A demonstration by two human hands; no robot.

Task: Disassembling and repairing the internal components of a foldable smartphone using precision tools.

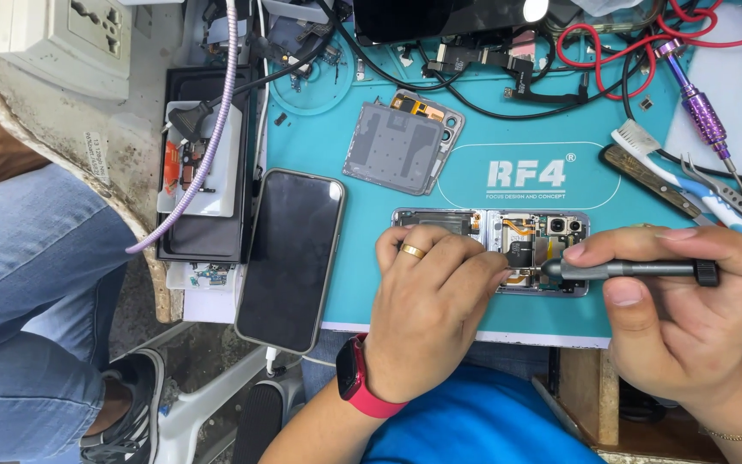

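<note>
An opened phone with its back cover off lies on the teal work mat, showing cameras, flex cables and boards. My left hand, wearing a gold ring and a red wrist watch, rests on the phone's left half and holds it down. My right hand grips a grey precision screwdriver lying nearly level, its tip touching the phone's inside near the middle. The removed grey back panel sits on the mat above the phone.
A black smartphone on a cable lies at the mat's left edge. Beside it is a dark tray with parts. A toothbrush, tweezers, a purple tool and red wires crowd the upper right. A person's jeans are at left.
</note>
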